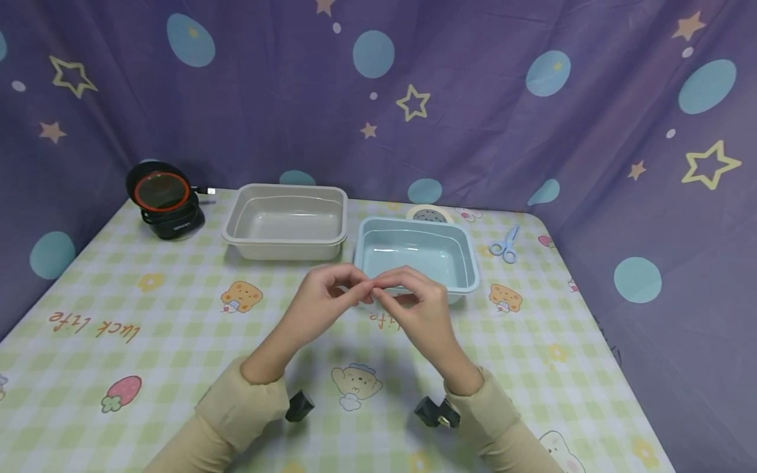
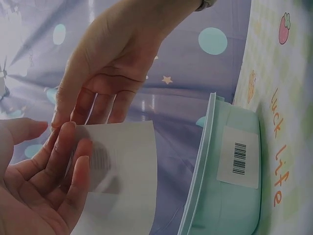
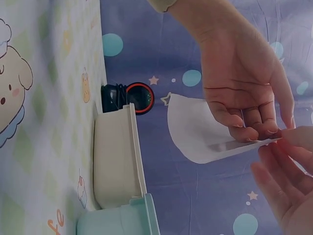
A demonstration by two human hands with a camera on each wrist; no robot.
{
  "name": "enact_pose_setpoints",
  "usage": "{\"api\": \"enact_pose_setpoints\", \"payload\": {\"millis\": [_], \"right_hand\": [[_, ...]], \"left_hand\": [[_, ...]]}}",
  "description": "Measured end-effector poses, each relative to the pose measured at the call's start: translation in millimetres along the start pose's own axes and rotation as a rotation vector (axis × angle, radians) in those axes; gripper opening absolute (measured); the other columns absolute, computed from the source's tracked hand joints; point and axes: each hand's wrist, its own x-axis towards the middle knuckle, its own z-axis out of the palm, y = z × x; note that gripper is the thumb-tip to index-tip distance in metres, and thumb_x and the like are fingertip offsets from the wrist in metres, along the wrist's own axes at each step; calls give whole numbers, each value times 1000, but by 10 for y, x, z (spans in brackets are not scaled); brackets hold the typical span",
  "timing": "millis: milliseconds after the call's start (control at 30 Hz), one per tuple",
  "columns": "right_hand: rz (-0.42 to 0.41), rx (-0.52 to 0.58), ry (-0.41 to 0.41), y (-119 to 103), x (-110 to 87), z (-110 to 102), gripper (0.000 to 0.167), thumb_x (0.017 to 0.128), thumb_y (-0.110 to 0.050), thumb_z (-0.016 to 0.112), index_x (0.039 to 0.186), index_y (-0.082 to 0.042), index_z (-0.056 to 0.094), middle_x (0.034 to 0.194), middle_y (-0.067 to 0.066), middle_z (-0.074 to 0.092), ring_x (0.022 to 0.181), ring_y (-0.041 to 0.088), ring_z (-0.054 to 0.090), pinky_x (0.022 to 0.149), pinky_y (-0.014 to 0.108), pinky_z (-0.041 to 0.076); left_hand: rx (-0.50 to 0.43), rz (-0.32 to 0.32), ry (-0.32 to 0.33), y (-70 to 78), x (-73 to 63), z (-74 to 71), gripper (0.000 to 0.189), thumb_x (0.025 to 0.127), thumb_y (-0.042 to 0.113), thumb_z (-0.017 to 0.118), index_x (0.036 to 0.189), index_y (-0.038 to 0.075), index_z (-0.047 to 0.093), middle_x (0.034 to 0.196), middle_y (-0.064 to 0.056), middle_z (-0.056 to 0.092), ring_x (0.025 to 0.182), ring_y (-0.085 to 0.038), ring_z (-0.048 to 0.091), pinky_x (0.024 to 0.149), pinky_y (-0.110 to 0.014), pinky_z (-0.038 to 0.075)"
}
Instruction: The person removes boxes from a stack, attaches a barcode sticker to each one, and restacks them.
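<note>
Fingertips of my left hand (image 1: 322, 299) and right hand (image 1: 420, 305) meet above the near rim of the light blue plastic basin (image 1: 464, 269). Between them, both hands pinch the top edge of a white label sheet (image 2: 134, 166), hidden by the hands in the head view. In the left wrist view, a barcode shows faintly on the sheet near the left fingers (image 2: 78, 188). From the right wrist side the sheet (image 3: 188, 129) looks blank and slightly curved as it hangs. On the basin's side sits a white barcode label (image 2: 238, 159).
A grey plastic basin (image 1: 284, 251) stands left of the blue one. Farther left is a black device (image 1: 171, 220) with a round orange-rimmed face and a cable plug. Light blue scissors (image 1: 504, 246) lie at the right. Behind the blue basin a white roll (image 1: 446, 213) partly shows.
</note>
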Motion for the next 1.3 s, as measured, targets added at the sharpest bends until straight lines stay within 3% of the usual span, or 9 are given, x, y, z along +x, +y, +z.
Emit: {"api": "enact_pose_setpoints", "payload": {"millis": [333, 633, 1067, 1200, 1300], "right_hand": [[5, 22, 1, -25, 8, -16, 6, 88, -4, 69, 92, -1, 72, 94, 12, 72, 86, 8, 68, 65, 28, 60], [16, 47, 8, -25, 5, -11, 5, 88, -3, 68, 90, 0, 72, 94, 13, 72, 87, 8, 68, 66, 29, 61], [17, 30, 35, -39, -7, 21, 5, 88, -4, 69, 85, -2, 72, 91, 12, 72, 82, 7, 68, 61, 28, 60], [42, 24, 33, -41, -10, 23, 4, 88, -5, 70, 87, -2, 73, 92, 11, 72, 83, 6, 68, 62, 28, 60], [74, 16, 38, -48, -11, 27, 4, 87, -6, 70, 88, -2, 73, 92, 11, 73, 83, 6, 68, 63, 29, 60]], "left_hand": [[-44, 1, -22, 7, -4, -1, 14, 96, 8, 58, 91, -1, 68, 86, -15, 70, 77, -5, 65, 72, -27, 58], [-28, -4, -19, 31, -12, 7, 14, 96, 9, 59, 90, 0, 68, 85, -14, 70, 76, -5, 64, 71, -26, 57], [49, 31, -8, 19, -25, 27, 11, 94, 10, 62, 88, 3, 68, 83, -10, 70, 76, -11, 65, 70, -25, 56], [75, 35, -7, 34, -34, 26, 10, 94, 11, 63, 89, 4, 68, 83, -8, 70, 77, -17, 66, 71, -27, 56], [111, 48, -4, 31, -34, 28, 8, 93, 12, 64, 90, 5, 67, 83, -7, 70, 78, -14, 65, 71, -27, 56]]}}
